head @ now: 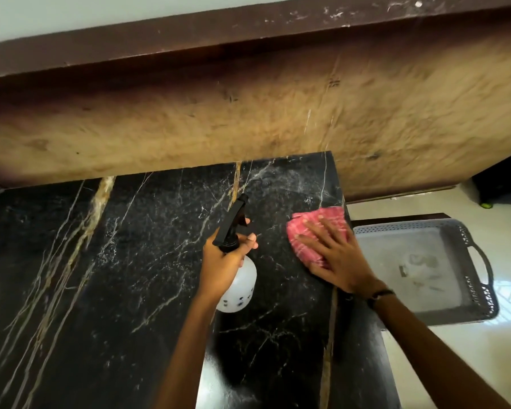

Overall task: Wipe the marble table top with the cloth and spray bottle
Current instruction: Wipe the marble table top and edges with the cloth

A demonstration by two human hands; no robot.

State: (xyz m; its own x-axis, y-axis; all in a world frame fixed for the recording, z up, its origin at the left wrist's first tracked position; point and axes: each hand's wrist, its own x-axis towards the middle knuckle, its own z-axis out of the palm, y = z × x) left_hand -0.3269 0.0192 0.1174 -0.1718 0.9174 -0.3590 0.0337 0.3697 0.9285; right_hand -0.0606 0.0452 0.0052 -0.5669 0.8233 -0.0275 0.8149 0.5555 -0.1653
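- Fingers of the left hand [222,262] curl round the neck of the spray bottle [236,270], thumb on the near side, index fingertip by the trigger; whether the trigger is squeezed can't be told
- Bottle: black spray head w/ nozzle aimed up and away toward the far right part of the top; white translucent body hangs below the hand, tilted, held off the surface
- Right hand [332,255] lies flat, fingers straight and spread, palm pressing down on the cloth [307,228]; no curl, no pinch
- Cloth: pink-red, bunched, on the marble table top [130,261] near its right edge, just beside the far right corner; part of it sticks out past the fingertips
- Marble: black w/ white and gold veins; pale misty patch on the surface just beyond the cloth
- Dark band on the right wrist
- Grey plastic tray [481,261] w/ perforated rim and handle sits lower, right of the table, apart from the hand; small scraps inside, too blurred to name
- Tan veined wall panel [248,119] runs behind the table
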